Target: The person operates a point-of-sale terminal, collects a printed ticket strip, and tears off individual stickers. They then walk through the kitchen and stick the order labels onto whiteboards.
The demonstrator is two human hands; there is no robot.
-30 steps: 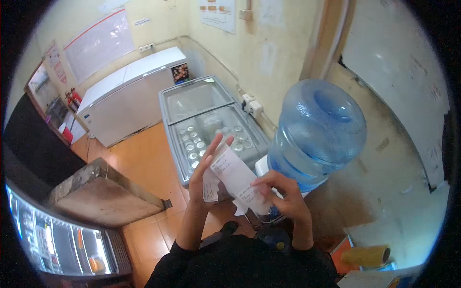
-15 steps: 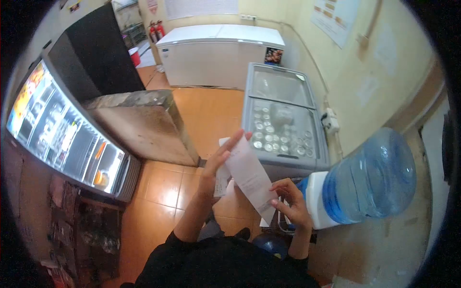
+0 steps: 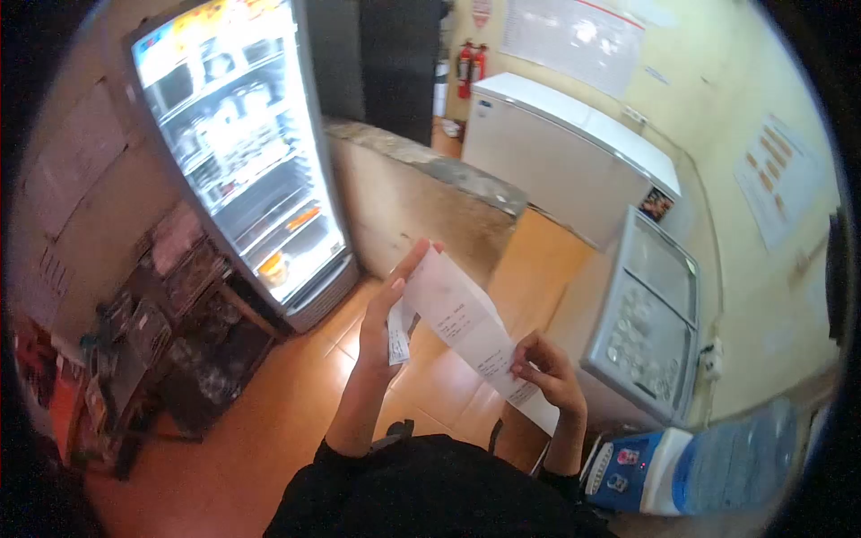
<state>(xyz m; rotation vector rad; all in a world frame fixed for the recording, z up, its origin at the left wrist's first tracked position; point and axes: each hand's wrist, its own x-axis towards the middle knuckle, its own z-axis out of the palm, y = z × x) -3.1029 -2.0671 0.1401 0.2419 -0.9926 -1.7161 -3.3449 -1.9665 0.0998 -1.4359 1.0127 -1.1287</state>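
A long white paper receipt [image 3: 456,309] with printed lines stretches slantwise between my two hands. My left hand [image 3: 384,314] grips its upper end, with the fingers along the back edge. A second, smaller slip of paper [image 3: 398,339] is tucked in the same hand, hanging below the palm. My right hand [image 3: 549,369] pinches the receipt near its lower end between thumb and fingers. The paper's bottom tip hangs past that hand.
A lit glass-door fridge [image 3: 242,134] stands at left behind a low wall [image 3: 421,202]. A white chest freezer [image 3: 556,143], a glass-topped freezer [image 3: 641,323] and a water dispenser [image 3: 628,466] line the right. A cluttered shelf [image 3: 193,332] is at lower left.
The view has swung left, so the fridge now sits nearer the middle and the freezers and dispenser farther right. Both hands still hold the receipt, whose print now shows more clearly.
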